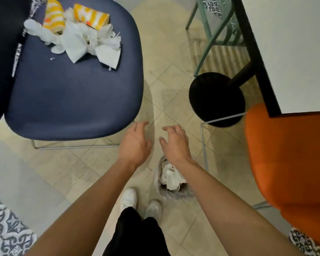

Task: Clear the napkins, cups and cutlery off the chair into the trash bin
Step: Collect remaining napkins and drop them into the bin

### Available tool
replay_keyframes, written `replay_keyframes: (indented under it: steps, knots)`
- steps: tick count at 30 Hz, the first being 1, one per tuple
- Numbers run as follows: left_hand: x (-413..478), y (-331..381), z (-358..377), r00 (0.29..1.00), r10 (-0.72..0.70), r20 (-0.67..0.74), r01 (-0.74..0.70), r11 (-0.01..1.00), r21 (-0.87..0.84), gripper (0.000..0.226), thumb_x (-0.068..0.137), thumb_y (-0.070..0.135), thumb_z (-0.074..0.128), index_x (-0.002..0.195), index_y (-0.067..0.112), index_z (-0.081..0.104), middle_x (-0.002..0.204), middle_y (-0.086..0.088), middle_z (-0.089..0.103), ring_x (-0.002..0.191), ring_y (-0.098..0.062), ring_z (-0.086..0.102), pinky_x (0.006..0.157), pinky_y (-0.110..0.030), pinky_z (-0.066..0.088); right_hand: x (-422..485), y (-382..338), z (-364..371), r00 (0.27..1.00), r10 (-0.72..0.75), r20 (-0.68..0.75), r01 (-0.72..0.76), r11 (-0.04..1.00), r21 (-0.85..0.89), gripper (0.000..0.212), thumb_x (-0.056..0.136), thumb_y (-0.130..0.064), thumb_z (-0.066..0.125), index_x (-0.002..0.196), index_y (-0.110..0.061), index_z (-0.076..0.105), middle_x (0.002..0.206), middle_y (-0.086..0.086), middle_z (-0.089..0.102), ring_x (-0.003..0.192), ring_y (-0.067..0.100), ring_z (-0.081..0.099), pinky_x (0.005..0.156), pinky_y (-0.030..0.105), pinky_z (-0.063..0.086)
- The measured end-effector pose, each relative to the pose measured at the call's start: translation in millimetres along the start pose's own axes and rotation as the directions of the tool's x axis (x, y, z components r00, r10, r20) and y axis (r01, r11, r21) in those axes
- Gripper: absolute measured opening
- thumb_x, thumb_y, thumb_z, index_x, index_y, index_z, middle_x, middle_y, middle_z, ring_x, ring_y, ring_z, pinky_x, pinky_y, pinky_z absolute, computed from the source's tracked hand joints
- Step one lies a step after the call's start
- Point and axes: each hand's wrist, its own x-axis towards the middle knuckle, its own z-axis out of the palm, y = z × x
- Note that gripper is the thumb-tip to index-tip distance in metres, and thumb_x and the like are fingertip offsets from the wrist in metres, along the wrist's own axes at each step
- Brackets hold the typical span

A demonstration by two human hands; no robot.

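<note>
A person stands over a navy chair (72, 100) and a small trash bin (174, 195) on a tiled floor (170, 89), both arms stretched forward and down. The left hand (135, 143) hovers just off the seat's near right corner, palm down, fingers loosely spread and holding nothing. The right hand (175, 145) hangs beside it, close but apart, fingers relaxed and slightly bent, also empty.

The litter is bunched at the seat's far left corner. A heap of crumpled white napkins (85, 41) sprawls from the left edge toward the middle of the far side. Two yellow-and-white paper cups lie on their sides behind it: one cup (53, 14) near the left edge, the second cup (91, 15) just to its right, both touching the napkins. Thin white tips (117, 35) poke from the right of the heap; whether they are cutlery is too small to tell.

The bin, lined with a clear plastic bag, stands on the floor below the right wrist, which hides part of its rim. Inside it lie discarded napkins (172, 179). The person's white shoes (129, 198) are planted just left of the bin.

To the right, an orange chair (288, 159) sits under the corner of a white table (294, 52), whose round black pedestal base (216, 98) rests on the tiles between the two chairs. A green chair (210, 34) stands beyond.
</note>
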Motion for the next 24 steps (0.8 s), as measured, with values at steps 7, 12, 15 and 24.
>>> replay_keyframes:
  steps: [7, 12, 15, 24]
  knots:
    - [13.6, -15.6, -75.5, 0.994, -0.035, -0.103, 0.039, 0.999, 0.033, 0.050, 0.087, 0.018, 0.056, 0.134, 0.012, 0.041, 0.134, -0.009, 0.047, 0.119, -0.029, 0.043, 0.097, -0.037, 0.036, 23.0, -77.1, -21.4, 0.996, -0.091, -0.016, 0.091, 0.996, 0.003, 0.040, 0.090, -0.022, 0.054, 0.129, -0.016, 0.049, 0.129, 0.005, 0.046, 0.122, 0.022, 0.037, 0.103, 0.033, 0.027]
    - [33.5, -36.7, -121.1, 0.992, -0.050, -0.112, 0.056, 0.997, 0.051, 0.051, 0.088, 0.021, 0.056, 0.135, 0.012, 0.039, 0.136, -0.009, 0.045, 0.121, -0.029, 0.041, 0.097, -0.041, 0.038, 47.6, -129.2, -30.6, 0.992, -0.117, -0.035, 0.117, 0.993, -0.003, 0.039, 0.092, -0.026, 0.053, 0.130, -0.017, 0.048, 0.130, 0.004, 0.045, 0.126, 0.021, 0.036, 0.106, 0.034, 0.029]
    - [50.0, -56.2, -150.8, 0.992, -0.062, -0.114, 0.070, 0.995, 0.065, 0.051, 0.089, 0.024, 0.055, 0.136, 0.013, 0.039, 0.137, -0.009, 0.044, 0.122, -0.028, 0.041, 0.098, -0.040, 0.039, 65.7, -161.2, -33.3, 0.990, -0.135, -0.029, 0.134, 0.990, -0.031, 0.038, 0.093, -0.028, 0.051, 0.129, -0.017, 0.048, 0.129, 0.004, 0.045, 0.123, 0.022, 0.037, 0.105, 0.034, 0.030]
    - [95.0, -100.2, -210.2, 0.985, -0.124, -0.120, 0.134, 0.988, 0.073, 0.050, 0.090, 0.026, 0.054, 0.136, 0.015, 0.038, 0.138, -0.006, 0.043, 0.125, -0.026, 0.038, 0.099, -0.038, 0.036, 115.4, -228.7, -38.2, 0.989, -0.146, -0.030, 0.144, 0.988, -0.047, 0.038, 0.094, -0.029, 0.049, 0.130, -0.018, 0.047, 0.131, 0.004, 0.043, 0.124, 0.021, 0.036, 0.109, 0.035, 0.028]
